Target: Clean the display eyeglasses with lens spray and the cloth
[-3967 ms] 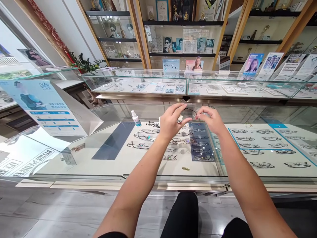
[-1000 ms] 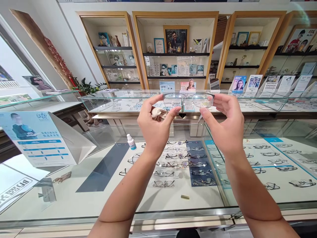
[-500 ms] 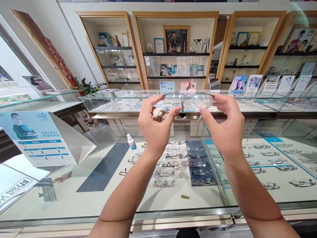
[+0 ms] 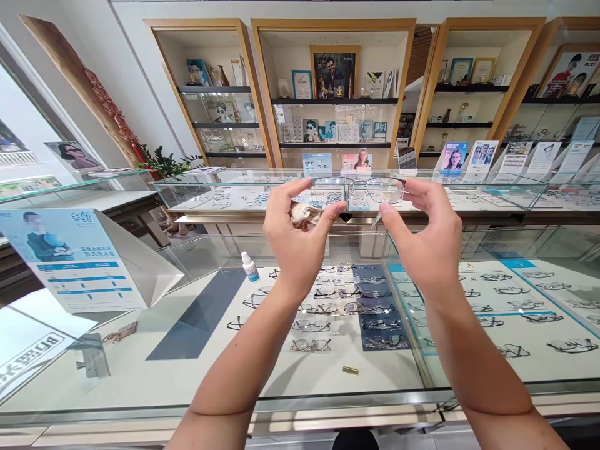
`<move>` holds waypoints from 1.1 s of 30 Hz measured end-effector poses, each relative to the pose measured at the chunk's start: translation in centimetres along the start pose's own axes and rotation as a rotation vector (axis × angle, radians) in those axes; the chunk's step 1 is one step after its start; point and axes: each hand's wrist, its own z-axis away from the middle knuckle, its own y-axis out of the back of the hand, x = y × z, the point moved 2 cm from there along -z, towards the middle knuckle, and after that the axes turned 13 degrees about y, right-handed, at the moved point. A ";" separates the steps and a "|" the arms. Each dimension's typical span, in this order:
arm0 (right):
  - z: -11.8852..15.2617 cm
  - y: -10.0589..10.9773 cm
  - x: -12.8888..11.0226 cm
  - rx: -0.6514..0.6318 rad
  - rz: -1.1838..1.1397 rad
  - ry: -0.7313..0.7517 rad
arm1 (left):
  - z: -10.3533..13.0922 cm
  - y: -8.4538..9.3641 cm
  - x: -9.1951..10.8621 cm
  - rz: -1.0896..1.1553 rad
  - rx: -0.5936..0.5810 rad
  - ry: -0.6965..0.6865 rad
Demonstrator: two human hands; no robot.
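Both my hands hold up a pair of eyeglasses (image 4: 355, 181) with clear lenses and a thin dark-topped frame, raised above the glass display counter. My left hand (image 4: 296, 240) pinches its left side between thumb and fingers, and a crumpled beige cloth (image 4: 305, 215) is tucked in the same palm. At the right side of the frame, my right hand (image 4: 429, 237) grips with its thumb below and fingers behind. A small white bottle (image 4: 250, 267) with a blue label stands on the counter, left of my left forearm.
Rows of eyeglasses (image 4: 311, 325) lie in the display case (image 4: 225, 400) below my arms. A blue and white sign (image 4: 70, 262) stands on the left. A gold-coloured bar (image 4: 350, 370) lies near the front. Beyond is another glass counter (image 4: 201, 219), with wooden shelves behind.
Almost nothing differs. The eyeglasses stay held up between both hands, with only a very slight shift of the hands and the view.
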 end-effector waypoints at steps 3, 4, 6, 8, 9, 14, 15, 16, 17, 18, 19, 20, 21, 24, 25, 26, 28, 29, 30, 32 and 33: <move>0.0 0.0 -0.1 0.000 0.002 -0.002 | 0.1 0.0 0.1 -0.023 0.008 -0.014; -0.1 0.0 -0.1 0.001 0.000 -0.004 | 0.1 0.0 0.1 -0.024 0.008 -0.017; -0.1 0.0 -0.2 0.005 -0.004 -0.007 | 0.1 0.0 0.1 -0.014 0.003 -0.018; -0.1 0.0 -0.2 0.005 -0.006 -0.008 | 0.1 0.0 0.1 -0.004 -0.001 -0.017; -0.1 0.0 -0.2 0.004 -0.006 -0.009 | 0.1 0.0 0.1 0.000 -0.001 -0.020; 0.0 0.0 -0.1 -0.010 0.004 -0.007 | 0.1 0.0 0.1 -0.004 0.016 -0.040; 0.0 -0.1 -0.1 -0.011 0.008 -0.004 | 0.1 0.0 0.1 -0.005 0.019 -0.037; 0.0 -0.1 -0.1 -0.009 0.011 0.000 | 0.1 0.0 0.1 -0.005 0.020 -0.031; 0.0 0.0 -0.1 -0.005 0.014 0.004 | 0.1 0.1 0.1 -0.004 0.017 -0.024; 0.0 0.0 -0.1 -0.001 0.016 0.008 | 0.0 0.1 0.1 -0.003 0.013 -0.018; 0.0 0.0 -0.1 0.002 0.016 0.012 | 0.0 0.1 0.1 -0.001 0.007 -0.012; 0.0 0.0 -0.1 0.005 0.016 0.016 | 0.0 0.1 0.1 0.001 0.001 -0.006; 0.0 0.0 -0.1 0.007 0.014 0.019 | 0.0 0.1 0.1 0.002 -0.004 0.001; 0.0 0.1 -0.2 0.008 0.007 0.032 | -0.1 0.1 0.0 0.004 -0.014 0.024; 0.0 0.1 -0.3 0.007 0.006 0.036 | -0.1 0.1 0.0 0.005 -0.018 0.033; -0.1 0.2 -0.3 0.007 0.006 0.041 | -0.1 0.1 -0.1 0.007 -0.024 0.042; -0.1 0.2 -0.4 0.009 0.011 0.050 | -0.2 0.2 -0.2 0.018 -0.039 0.065; -0.1 0.3 -0.4 0.011 0.014 0.056 | -0.2 0.2 -0.3 0.026 -0.047 0.080; -0.1 0.3 -0.4 0.013 0.018 0.061 | -0.3 0.2 -0.3 0.032 -0.055 0.097; -0.1 0.3 -0.5 0.015 0.022 0.072 | -0.4 0.2 -0.5 0.039 -0.070 0.126; -0.1 0.3 -0.5 0.016 0.023 0.075 | -0.5 0.3 -0.6 0.036 -0.075 0.134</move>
